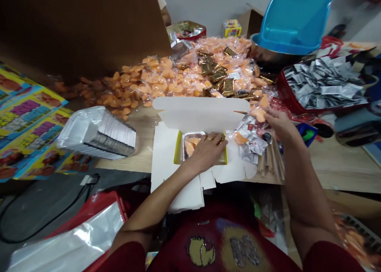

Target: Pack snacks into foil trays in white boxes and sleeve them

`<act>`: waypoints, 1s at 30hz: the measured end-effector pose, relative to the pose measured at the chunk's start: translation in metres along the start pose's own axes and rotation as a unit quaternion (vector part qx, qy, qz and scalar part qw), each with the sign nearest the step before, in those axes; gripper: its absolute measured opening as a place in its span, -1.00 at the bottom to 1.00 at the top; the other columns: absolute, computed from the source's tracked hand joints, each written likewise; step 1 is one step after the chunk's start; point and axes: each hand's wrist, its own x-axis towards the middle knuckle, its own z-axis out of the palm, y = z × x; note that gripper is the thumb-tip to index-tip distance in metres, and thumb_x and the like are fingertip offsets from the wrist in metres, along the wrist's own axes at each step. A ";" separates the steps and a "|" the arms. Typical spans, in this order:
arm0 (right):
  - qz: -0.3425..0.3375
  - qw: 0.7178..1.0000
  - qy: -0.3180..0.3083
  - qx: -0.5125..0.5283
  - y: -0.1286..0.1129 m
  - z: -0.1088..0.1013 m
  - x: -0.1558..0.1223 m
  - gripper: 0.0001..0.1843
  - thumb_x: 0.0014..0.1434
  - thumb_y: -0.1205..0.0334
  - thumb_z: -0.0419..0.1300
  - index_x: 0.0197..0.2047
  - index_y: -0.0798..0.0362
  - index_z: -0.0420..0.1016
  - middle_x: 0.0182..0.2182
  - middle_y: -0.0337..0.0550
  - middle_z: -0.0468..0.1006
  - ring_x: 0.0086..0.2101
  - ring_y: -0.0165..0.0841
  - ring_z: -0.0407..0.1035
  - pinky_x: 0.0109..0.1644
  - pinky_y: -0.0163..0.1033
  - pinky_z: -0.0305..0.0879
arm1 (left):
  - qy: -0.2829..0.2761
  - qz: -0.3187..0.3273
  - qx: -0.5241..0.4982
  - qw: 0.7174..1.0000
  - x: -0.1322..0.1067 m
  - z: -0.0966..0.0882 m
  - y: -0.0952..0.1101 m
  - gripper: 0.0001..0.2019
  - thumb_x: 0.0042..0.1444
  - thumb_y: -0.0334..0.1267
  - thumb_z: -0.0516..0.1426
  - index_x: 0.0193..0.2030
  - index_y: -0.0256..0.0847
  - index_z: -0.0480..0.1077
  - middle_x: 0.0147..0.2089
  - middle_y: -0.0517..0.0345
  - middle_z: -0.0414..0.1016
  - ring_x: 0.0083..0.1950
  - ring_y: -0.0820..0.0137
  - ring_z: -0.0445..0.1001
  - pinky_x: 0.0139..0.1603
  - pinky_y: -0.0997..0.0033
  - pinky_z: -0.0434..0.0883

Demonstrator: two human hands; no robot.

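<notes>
In the middle of the table lies an open white cardboard box (201, 112), its lid raised at the back and its inner edges yellow. A foil tray (183, 139) sits inside, holding orange pieces (192, 145). My left hand (208, 151) lies across the right part of the box, fingers stretched over it, and hides what is below; a bit of gold shows at the fingertips. To the right, my right hand (279, 123) pinches an orange piece in clear wrap (259, 114). Silver sachets (253, 145) and wooden sticks (270, 161) lie just below that hand.
Wrapped orange pieces (160, 75) and gold packets (218, 73) are heaped behind the box. Stacked foil trays (98, 133) stand left, near a big brown carton (89, 30). At right are a red tin of silver sachets (326, 83) and a blue basin (294, 22).
</notes>
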 end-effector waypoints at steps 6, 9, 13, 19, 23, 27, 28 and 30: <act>0.105 0.961 -0.070 0.244 0.001 0.011 -0.055 -0.52 0.07 -0.21 0.36 -0.23 0.05 0.48 -0.40 -0.09 0.61 -0.50 -0.36 0.42 -0.46 -0.30 0.26 | -0.015 -0.104 0.057 0.993 0.015 0.029 -0.011 -0.46 0.48 -0.23 0.03 0.52 -0.31 0.13 0.01 -0.22 0.60 0.08 -0.04 0.54 0.11 -0.07 0.36; 0.015 0.994 -0.041 0.097 0.001 0.031 -0.068 -0.68 0.25 -0.10 0.20 -0.25 0.00 0.42 -0.39 -0.12 0.55 -0.39 -0.28 0.44 -0.31 -0.22 0.33 | 0.034 -0.118 0.050 0.991 0.012 0.021 -0.009 -0.59 0.45 -0.31 0.04 0.39 -0.27 0.30 0.05 -0.17 0.58 0.08 0.01 0.52 0.05 0.01 0.37; -0.113 0.978 -0.015 -0.174 -0.005 0.070 -0.079 -0.88 0.25 0.29 0.11 -0.30 0.05 0.46 -0.07 0.14 0.57 0.00 -0.05 0.39 0.08 0.03 0.24 | 0.111 -0.086 0.048 0.989 0.000 0.007 0.010 -0.77 0.42 -0.40 0.04 0.08 -0.27 0.48 0.07 -0.11 0.59 0.08 0.06 0.50 0.04 0.04 0.36; -0.154 0.921 -0.007 -0.357 -0.012 0.081 -0.091 -0.85 0.17 0.47 0.09 -0.30 0.08 0.43 -0.23 0.10 0.55 -0.13 -0.09 0.39 -0.03 -0.04 0.16 | 0.065 0.071 0.013 0.995 -0.042 -0.001 0.054 -0.81 0.44 -0.36 0.04 -0.06 -0.26 0.49 -0.13 0.01 0.58 -0.07 0.16 0.52 -0.03 0.11 0.37; -0.151 0.925 -0.007 -0.347 -0.023 0.038 -0.108 -0.88 0.22 0.40 0.08 -0.33 0.00 0.32 -0.32 -0.03 0.49 -0.36 -0.23 0.32 -0.29 -0.14 0.09 | 0.063 0.017 0.021 0.998 -0.070 -0.010 0.047 -0.76 0.49 -0.29 0.00 -0.05 -0.26 0.49 -0.07 -0.01 0.58 -0.05 0.17 0.50 -0.02 0.11 0.36; -0.276 0.901 -0.156 -0.295 -0.085 0.012 -0.122 -0.83 0.21 0.43 0.08 -0.37 -0.03 0.25 -0.49 -0.20 0.37 -0.48 -0.33 0.25 -0.36 -0.17 0.08 | 0.014 0.002 0.043 0.999 -0.079 -0.014 0.028 -0.74 0.49 -0.21 0.03 0.04 -0.27 0.50 0.10 -0.12 0.55 0.11 0.07 0.49 0.11 0.01 0.37; -0.320 0.892 -0.186 -0.260 -0.110 0.013 -0.121 -0.82 0.21 0.45 0.08 -0.36 -0.02 0.27 -0.47 -0.20 0.39 -0.47 -0.34 0.27 -0.35 -0.18 0.14 | 0.001 0.003 0.046 0.999 -0.077 -0.014 0.026 -0.73 0.49 -0.20 0.03 0.07 -0.27 0.50 0.13 -0.14 0.54 0.16 0.05 0.48 0.14 -0.01 0.38; -0.402 0.883 -0.171 -0.171 -0.167 0.022 -0.111 -0.83 0.34 0.36 0.04 -0.30 0.00 0.35 -0.39 -0.17 0.48 -0.38 -0.34 0.36 -0.27 -0.19 0.30 | -0.025 -0.005 0.052 0.998 -0.069 -0.011 0.023 -0.70 0.47 -0.17 0.07 0.16 -0.30 0.48 0.18 -0.20 0.54 0.22 0.00 0.47 0.20 -0.05 0.38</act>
